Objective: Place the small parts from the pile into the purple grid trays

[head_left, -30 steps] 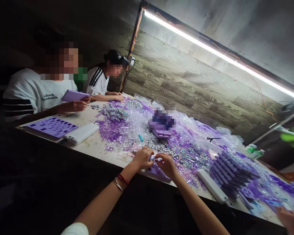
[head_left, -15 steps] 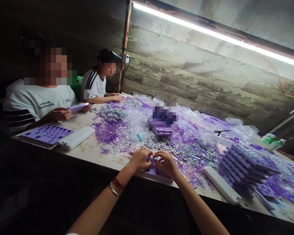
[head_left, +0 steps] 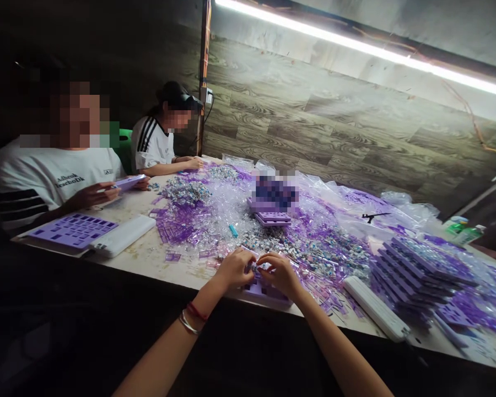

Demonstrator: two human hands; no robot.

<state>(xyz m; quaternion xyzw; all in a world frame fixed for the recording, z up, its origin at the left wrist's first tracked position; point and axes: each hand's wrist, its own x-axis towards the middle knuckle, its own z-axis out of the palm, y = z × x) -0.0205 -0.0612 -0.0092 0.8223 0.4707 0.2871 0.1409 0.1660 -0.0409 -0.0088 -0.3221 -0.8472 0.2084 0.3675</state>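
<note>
My left hand (head_left: 235, 269) and my right hand (head_left: 278, 273) meet over a purple panel with cut-out openings (head_left: 268, 292) at the table's front edge. The fingers of both hands are curled and pinched close together above it. Whatever small pieces they grip are too small and too covered to name. Just beyond my hands lies a heap of small white and blue parts (head_left: 268, 240), mixed with clear and purple plastic bits.
To the right stand a stack of purple panels (head_left: 417, 273) and a long white case (head_left: 376, 309). Another purple panel (head_left: 72, 230) and white case (head_left: 124, 235) lie left. Two people sit at the left; the nearer one's hand (head_left: 97, 194) holds a purple piece. Green-capped bottles (head_left: 469, 234) stand far right.
The view has shifted slightly, so the people and the left-hand objects sit further left. My hands stay pinched over the panel with only small finger movement.
</note>
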